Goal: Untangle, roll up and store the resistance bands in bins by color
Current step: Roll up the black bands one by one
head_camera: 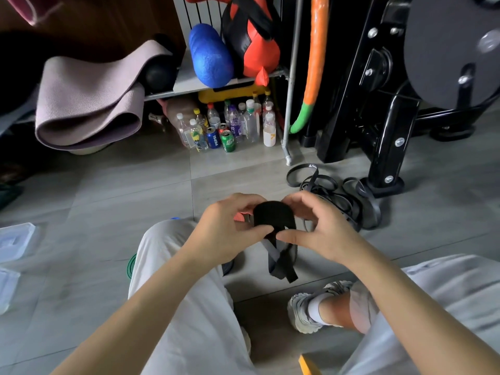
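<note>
Both hands, left [224, 234] and right [322, 231], pinch a half-rolled black resistance band [273, 216] above the floor [108, 207], its tail hanging. Soft, light and springy, it probably unrolls unless held across the coil's flat sides.

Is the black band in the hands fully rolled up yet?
Partly rolled: the left hand and right hand pinch a coil, while a loose tail hangs below.

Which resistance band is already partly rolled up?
The black band pinched between the left hand and right hand; its end hangs loose. The other black bands lie tangled on the floor.
</note>
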Demonstrator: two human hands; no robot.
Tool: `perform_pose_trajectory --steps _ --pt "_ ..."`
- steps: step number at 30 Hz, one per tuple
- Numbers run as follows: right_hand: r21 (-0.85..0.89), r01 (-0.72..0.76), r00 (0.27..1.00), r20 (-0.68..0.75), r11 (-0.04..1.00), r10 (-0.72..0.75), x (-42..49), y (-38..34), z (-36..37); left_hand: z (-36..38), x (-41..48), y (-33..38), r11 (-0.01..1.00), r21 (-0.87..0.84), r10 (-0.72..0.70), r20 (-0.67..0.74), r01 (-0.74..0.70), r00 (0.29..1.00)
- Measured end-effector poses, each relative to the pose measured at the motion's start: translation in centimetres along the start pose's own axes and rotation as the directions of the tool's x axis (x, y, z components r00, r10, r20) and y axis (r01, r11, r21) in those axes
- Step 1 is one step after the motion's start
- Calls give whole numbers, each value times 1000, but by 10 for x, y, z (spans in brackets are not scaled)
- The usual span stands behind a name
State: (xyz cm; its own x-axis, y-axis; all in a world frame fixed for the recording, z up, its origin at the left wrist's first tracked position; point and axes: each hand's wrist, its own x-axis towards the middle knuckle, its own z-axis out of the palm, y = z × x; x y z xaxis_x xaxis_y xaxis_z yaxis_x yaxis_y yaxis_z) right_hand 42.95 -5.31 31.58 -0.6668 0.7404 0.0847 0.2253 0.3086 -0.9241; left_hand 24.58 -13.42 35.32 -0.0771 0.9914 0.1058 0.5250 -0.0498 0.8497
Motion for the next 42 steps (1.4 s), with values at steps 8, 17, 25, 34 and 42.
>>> perform_pose_trajectory --steps 8,17,25,34,42 --pt "412 57 995 -99 909 -17 3 2 15 11 -9 -7 771 -633 -159 -91 66 983" --pt "323 0 998 -64 946 22 5 -8 10 13 -8 -8 679 -731 -174 -68 69 982" --pt "190 -100 994 -26 977 107 0 0 8 -7 0 -13 988 -99 -107 80 115 991" --pt "65 -61 998 31 996 59 2 -4 13 -12 6 12 967 247 2 207 -54 978" --pt "-121 -86 996 -10 989 86 12 11 7 -7 13 1 985 158 -83 105 65 991"
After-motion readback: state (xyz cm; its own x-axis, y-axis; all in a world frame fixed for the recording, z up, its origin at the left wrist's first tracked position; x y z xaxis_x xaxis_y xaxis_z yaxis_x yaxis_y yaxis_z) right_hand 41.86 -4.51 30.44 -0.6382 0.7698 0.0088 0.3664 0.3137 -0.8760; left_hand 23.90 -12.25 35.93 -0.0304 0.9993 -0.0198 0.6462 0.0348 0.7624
